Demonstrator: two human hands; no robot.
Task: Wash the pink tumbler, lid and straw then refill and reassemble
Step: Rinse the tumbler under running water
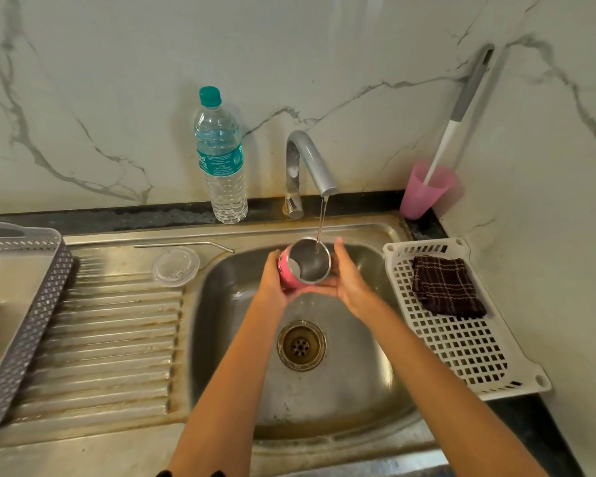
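The pink tumbler [289, 277], steel inside, is tilted with its mouth toward me over the sink basin [351, 380]. A thin stream from the tap [310, 160] runs into it. My left hand [272, 284] grips its pink left side. My right hand [350, 280] cups its right side and underside. The clear lid [175, 266] lies on the draining board. The bent steel straw [186, 244] lies just behind the lid.
A water bottle [221, 160] with a teal cap stands left of the tap. A pink cup [427, 191] holding a long brush stands at the back right. A white basket [461, 342] with a dark cloth [444, 287] sits right of the basin; a grey basket [25, 321] left.
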